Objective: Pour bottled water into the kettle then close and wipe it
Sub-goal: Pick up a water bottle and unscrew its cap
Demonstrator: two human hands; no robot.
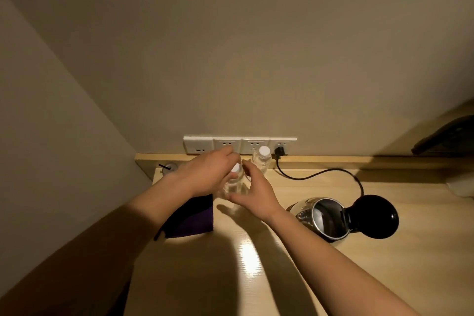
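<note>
1. Bottle (234, 182) stands upright on the desk (256, 264), long axis vertical, white cap (235, 168) still on.
2. Left hand (207, 174) sits over the cap, fingers curled on it; looks like an unscrewing grip.
3. Right hand (252, 194) cups the bottle body, open curl; can't tell if it's actually clamped.
4. Kettle (323, 218) lies at 4 o'clock from the bottle, lid (375, 217) flipped open; right hand is nearer.
5. Spare bottle (261, 159) at 1 o'clock, purple cloth (192, 218) at 7 o'clock.
</note>
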